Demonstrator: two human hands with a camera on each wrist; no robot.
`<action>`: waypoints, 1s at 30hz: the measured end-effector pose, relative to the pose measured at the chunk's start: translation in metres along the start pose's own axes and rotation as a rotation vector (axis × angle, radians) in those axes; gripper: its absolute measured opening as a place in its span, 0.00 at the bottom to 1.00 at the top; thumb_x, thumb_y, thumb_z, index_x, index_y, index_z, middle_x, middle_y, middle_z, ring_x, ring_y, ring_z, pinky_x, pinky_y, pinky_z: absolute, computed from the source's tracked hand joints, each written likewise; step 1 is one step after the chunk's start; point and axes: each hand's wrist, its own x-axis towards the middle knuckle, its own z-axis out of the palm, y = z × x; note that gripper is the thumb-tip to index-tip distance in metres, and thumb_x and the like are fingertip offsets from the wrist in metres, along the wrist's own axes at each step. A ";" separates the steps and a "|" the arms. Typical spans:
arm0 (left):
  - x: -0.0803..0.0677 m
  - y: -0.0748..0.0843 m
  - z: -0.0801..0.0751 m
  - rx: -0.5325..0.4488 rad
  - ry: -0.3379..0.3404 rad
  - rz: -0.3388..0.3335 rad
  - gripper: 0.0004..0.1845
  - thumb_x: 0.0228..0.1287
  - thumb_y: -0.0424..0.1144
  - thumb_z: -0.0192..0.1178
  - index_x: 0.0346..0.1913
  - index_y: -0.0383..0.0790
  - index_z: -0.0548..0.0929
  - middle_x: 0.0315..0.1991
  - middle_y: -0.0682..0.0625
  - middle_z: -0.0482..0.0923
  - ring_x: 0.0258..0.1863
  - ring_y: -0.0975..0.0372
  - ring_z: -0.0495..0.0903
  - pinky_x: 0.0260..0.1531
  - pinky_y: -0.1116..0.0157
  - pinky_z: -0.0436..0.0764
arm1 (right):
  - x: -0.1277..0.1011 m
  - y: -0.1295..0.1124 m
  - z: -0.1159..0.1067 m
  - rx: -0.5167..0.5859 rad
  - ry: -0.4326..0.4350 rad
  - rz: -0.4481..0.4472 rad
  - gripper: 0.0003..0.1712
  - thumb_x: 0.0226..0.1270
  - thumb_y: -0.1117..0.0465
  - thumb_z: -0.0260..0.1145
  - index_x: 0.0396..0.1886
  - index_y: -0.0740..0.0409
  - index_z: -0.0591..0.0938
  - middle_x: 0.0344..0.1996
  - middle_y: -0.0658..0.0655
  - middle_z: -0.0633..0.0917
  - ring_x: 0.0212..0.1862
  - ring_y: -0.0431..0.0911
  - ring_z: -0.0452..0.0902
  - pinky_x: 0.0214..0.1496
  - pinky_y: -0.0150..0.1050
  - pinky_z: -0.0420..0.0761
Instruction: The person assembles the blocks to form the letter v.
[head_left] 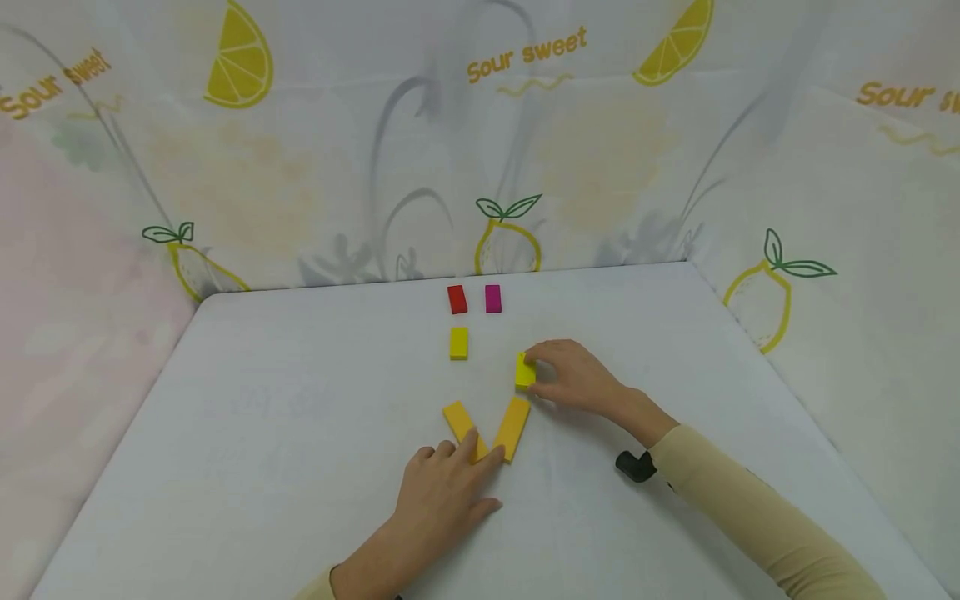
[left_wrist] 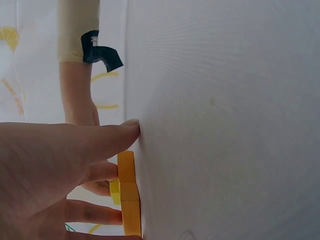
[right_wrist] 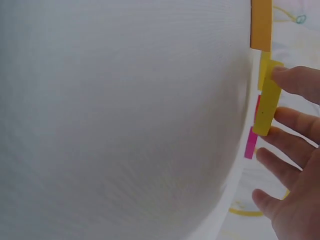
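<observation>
Yellow block [head_left: 525, 371]: right of centre on the desk, just beyond the far end of the right orange block; the right hand's fingertips pinch it, thumb on its near side, fingers on its far side.
Right hand [head_left: 573, 379]: grip narrow, curled round the yellow block; the right wrist view shows that block [right_wrist: 267, 102] edge-on against the fingers [right_wrist: 295, 82].
Left hand [head_left: 442, 492]: grip loose, fingers straight and spread, lying flat on the desk with the fingertips on the near end of the left orange block.
Left orange block [head_left: 465, 429]: flat on the desk, slanting away to the left; its near end lies under the left fingertips.
Right orange block [head_left: 512, 427]: flat, slanting away to the right; its near end is close beside the left one's, so the two make a V.
Second yellow block [head_left: 459, 342]: flat, further back, apart from both hands.
Red block [head_left: 457, 298]: near the far edge, left of the magenta one.
Magenta block [head_left: 492, 297]: just right of the red.
Desk [head_left: 262, 400]: white, plain surface.
Backdrop [head_left: 300, 167]: lemon-printed cloth on three sides.
</observation>
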 end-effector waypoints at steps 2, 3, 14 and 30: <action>0.000 0.000 0.000 0.000 0.002 0.000 0.33 0.48 0.69 0.57 0.60 0.65 0.70 0.57 0.49 0.74 0.38 0.57 0.78 0.38 0.57 0.77 | 0.000 0.000 0.001 0.000 -0.005 0.004 0.22 0.55 0.50 0.67 0.49 0.51 0.79 0.51 0.48 0.81 0.58 0.47 0.73 0.65 0.48 0.67; -0.001 0.000 0.000 0.000 0.003 0.000 0.33 0.49 0.69 0.57 0.60 0.65 0.70 0.57 0.49 0.74 0.38 0.57 0.78 0.39 0.57 0.77 | 0.000 0.000 0.001 -0.002 -0.013 0.011 0.22 0.55 0.50 0.67 0.49 0.51 0.79 0.51 0.48 0.81 0.58 0.47 0.73 0.65 0.48 0.67; 0.000 0.000 0.000 -0.012 0.000 0.002 0.33 0.49 0.69 0.57 0.60 0.65 0.70 0.57 0.49 0.74 0.38 0.57 0.78 0.37 0.57 0.77 | -0.001 0.002 0.006 -0.014 -0.045 0.030 0.23 0.56 0.49 0.66 0.51 0.51 0.79 0.51 0.48 0.81 0.58 0.47 0.73 0.65 0.48 0.67; 0.000 0.000 0.000 -0.012 -0.002 0.001 0.33 0.49 0.69 0.57 0.60 0.65 0.70 0.57 0.49 0.74 0.38 0.57 0.78 0.35 0.58 0.77 | 0.000 0.004 0.009 0.005 -0.048 0.041 0.20 0.55 0.49 0.66 0.47 0.49 0.80 0.48 0.46 0.82 0.56 0.45 0.74 0.65 0.45 0.68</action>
